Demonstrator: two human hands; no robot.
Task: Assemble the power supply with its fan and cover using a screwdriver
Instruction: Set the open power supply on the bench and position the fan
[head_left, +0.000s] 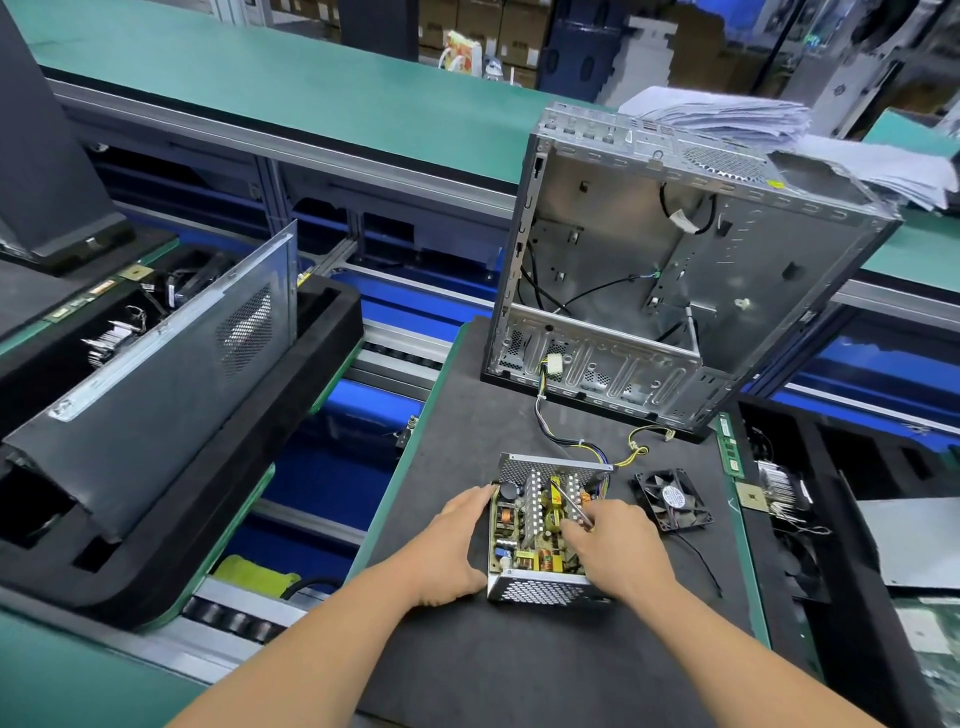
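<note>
On a factory line's black mat (519, 649), the left hand (457, 545) steadies the uncovered power supply (545, 530); the right hand (613, 545) grips a screwdriver (571, 501); fan (672, 500) unmounted.

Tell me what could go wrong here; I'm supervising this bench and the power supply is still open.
The screwdriver in the right hand reaches over the bare board of the power supply; a slip could damage parts. The fan lies loose beside it, and its thin lead could snag.

No text, brand or number can be read anywhere: the round label on the fan (674, 497) hub is too small and blurred to make out.
</note>
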